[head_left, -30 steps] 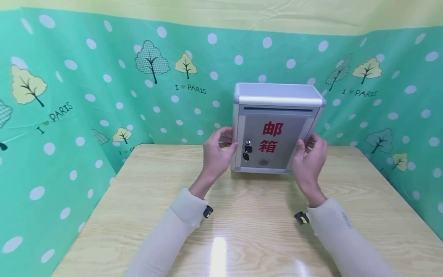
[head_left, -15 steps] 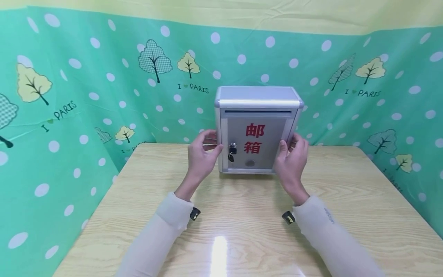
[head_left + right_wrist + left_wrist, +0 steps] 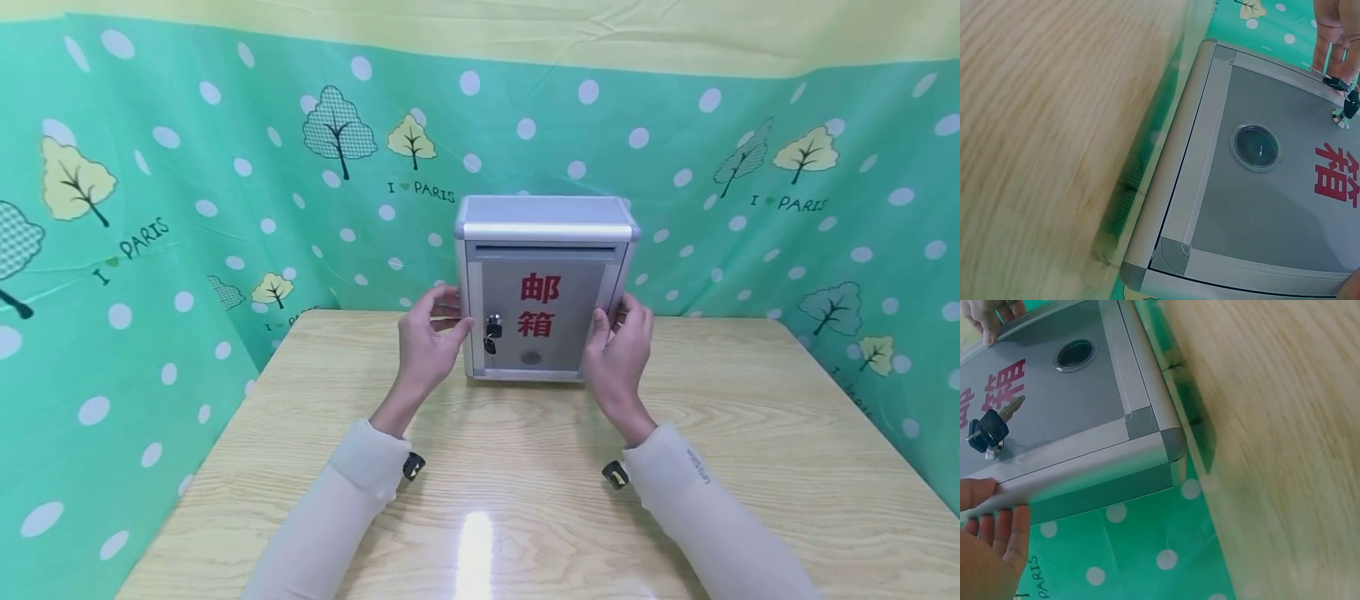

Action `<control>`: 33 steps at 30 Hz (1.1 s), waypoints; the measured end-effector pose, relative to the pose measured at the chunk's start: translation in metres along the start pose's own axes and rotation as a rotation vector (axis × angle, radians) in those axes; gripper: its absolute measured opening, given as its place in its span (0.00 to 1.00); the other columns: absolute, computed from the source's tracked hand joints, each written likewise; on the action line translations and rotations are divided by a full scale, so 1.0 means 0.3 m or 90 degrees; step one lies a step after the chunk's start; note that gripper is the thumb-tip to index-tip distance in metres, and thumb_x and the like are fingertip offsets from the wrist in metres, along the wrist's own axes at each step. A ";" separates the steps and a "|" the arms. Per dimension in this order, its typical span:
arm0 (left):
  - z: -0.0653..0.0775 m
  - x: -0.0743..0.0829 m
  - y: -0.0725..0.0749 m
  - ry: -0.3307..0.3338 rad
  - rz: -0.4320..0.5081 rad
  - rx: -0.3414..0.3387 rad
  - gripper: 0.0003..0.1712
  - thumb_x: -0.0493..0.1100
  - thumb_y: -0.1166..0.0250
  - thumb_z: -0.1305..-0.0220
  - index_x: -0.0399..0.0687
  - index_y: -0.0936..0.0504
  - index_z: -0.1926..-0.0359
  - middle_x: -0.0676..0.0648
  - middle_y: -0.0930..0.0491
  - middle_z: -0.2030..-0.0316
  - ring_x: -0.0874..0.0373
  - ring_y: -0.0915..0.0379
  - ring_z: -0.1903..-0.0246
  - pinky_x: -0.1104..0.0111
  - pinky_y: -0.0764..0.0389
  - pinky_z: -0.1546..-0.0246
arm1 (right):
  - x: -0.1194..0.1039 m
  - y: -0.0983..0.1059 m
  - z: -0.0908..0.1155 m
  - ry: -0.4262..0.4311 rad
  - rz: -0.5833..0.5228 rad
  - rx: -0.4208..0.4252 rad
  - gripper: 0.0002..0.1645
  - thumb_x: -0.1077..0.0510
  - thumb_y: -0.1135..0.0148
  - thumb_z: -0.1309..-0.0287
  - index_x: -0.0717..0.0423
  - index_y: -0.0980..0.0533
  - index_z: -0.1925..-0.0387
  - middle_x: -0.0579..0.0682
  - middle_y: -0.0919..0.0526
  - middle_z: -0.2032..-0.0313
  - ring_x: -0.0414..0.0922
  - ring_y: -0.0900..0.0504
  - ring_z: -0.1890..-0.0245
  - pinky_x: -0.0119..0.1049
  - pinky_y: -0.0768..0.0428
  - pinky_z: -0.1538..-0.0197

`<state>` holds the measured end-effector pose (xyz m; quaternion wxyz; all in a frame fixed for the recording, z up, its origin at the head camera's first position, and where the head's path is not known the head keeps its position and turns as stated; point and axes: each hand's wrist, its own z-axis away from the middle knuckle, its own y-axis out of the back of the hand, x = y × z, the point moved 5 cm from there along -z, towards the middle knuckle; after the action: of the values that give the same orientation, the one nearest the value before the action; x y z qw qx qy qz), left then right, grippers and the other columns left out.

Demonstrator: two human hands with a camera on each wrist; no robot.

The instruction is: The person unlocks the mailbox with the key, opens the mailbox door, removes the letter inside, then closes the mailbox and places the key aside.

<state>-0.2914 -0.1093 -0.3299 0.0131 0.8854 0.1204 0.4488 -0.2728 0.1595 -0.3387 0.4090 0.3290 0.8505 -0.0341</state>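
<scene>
Box (image 3: 570,304) in grey and silver stands upright between the hands, a hand at each side, beyond the wrists and toward the far edge of the tabletop (image 3: 525,433). Whether its base touches the wood is hard to tell. The left hand (image 3: 426,348) grips one side, thumb on the front frame and fingers bent behind it along the side wall. The right hand (image 3: 619,350) grips the opposite side in the same way, thumb on the front edge, fingers mostly hidden behind. Both are parted only by the thickness of what they pinch.

Just beside the left thumb, on the front panel, sits a lock (image 3: 493,320) with black-headed keys (image 3: 991,430) hanging from it. Red characters (image 3: 538,305) run down the panel between the hands, and below them is a round window (image 3: 1076,355), lower than both thumbs. A narrow slot (image 3: 545,247) crosses the front above the hands, under the silver top.

Nearer than the hands, pale sleeves (image 3: 330,517) cover both forearms, with a small black piece (image 3: 413,466) at each cuff. Beyond the hands hangs a green curtain (image 3: 420,242) with white dots, printed trees and "PARIS" lettering.
</scene>
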 end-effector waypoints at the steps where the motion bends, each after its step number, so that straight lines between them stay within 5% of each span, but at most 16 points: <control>1: 0.001 -0.003 -0.001 0.004 -0.002 0.001 0.26 0.24 0.28 0.43 0.31 0.22 0.43 0.33 0.18 0.52 0.39 0.18 0.55 0.52 0.12 0.51 | 0.002 -0.002 0.002 0.001 0.001 -0.001 0.23 0.63 0.46 0.25 0.71 0.34 0.35 0.64 0.31 0.46 0.54 0.27 0.44 0.45 0.18 0.41; 18: 0.025 0.059 -0.010 0.028 -0.037 -0.006 0.25 0.22 0.31 0.42 0.27 0.24 0.43 0.32 0.19 0.53 0.38 0.18 0.57 0.53 0.12 0.49 | 0.028 -0.021 0.021 -0.018 0.020 -0.016 0.24 0.60 0.47 0.24 0.68 0.35 0.33 0.63 0.31 0.43 0.54 0.27 0.41 0.46 0.19 0.38; 26: 0.007 -0.029 -0.018 0.026 -0.038 -0.009 0.26 0.22 0.31 0.42 0.28 0.24 0.42 0.31 0.19 0.52 0.36 0.18 0.56 0.51 0.13 0.49 | 0.040 -0.026 0.019 -0.013 0.016 -0.016 0.24 0.61 0.47 0.24 0.70 0.35 0.34 0.63 0.31 0.44 0.55 0.27 0.42 0.46 0.19 0.38; 33: 0.002 -0.057 -0.010 0.009 -0.025 -0.008 0.25 0.27 0.27 0.42 0.36 0.21 0.43 0.37 0.17 0.53 0.44 0.16 0.57 0.60 0.11 0.52 | 0.043 -0.033 0.021 -0.008 0.003 -0.013 0.25 0.61 0.46 0.24 0.70 0.35 0.33 0.64 0.31 0.44 0.54 0.27 0.43 0.45 0.19 0.38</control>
<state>-0.3012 -0.1103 -0.3442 0.0265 0.8795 0.1354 0.4555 -0.2803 0.1568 -0.3543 0.4180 0.3267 0.8473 -0.0261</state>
